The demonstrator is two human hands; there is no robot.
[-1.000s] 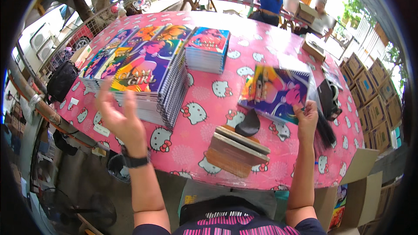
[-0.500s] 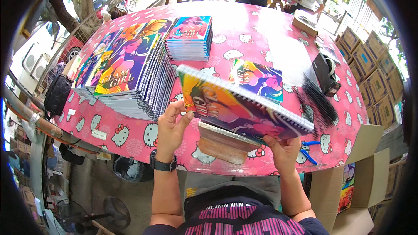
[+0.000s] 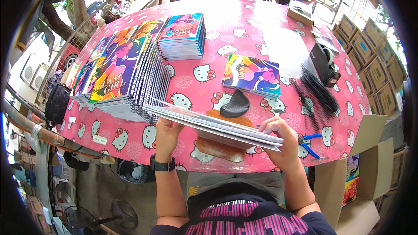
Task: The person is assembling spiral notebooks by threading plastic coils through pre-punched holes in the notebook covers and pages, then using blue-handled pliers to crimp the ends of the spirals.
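Head view, left hand (image 3: 166, 132) and right hand (image 3: 281, 141), each grip closed on one flat notebook (image 3: 213, 124) held edge-on over the pink counter (image 3: 244, 35) (near edge), one wooden block (image 3: 217, 148) beneath, two notebook stacks behind.

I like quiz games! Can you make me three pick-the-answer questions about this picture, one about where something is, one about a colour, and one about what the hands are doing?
1. Where does the blue-handled tool lie?
A. at the table's near edge, by the right hand
B. on the far notebook stack
C. on the floor

2. What colour is the tablecloth?
A. green
B. pink with cartoon cats
C. plain white

3. How is the notebook held?
A. in the left hand only
B. lying flat on the table, untouched
C. between both hands, above the table

Answers: A, it lies next to the right hand. B, pink shows everywhere. C, the left hand holds the other end.
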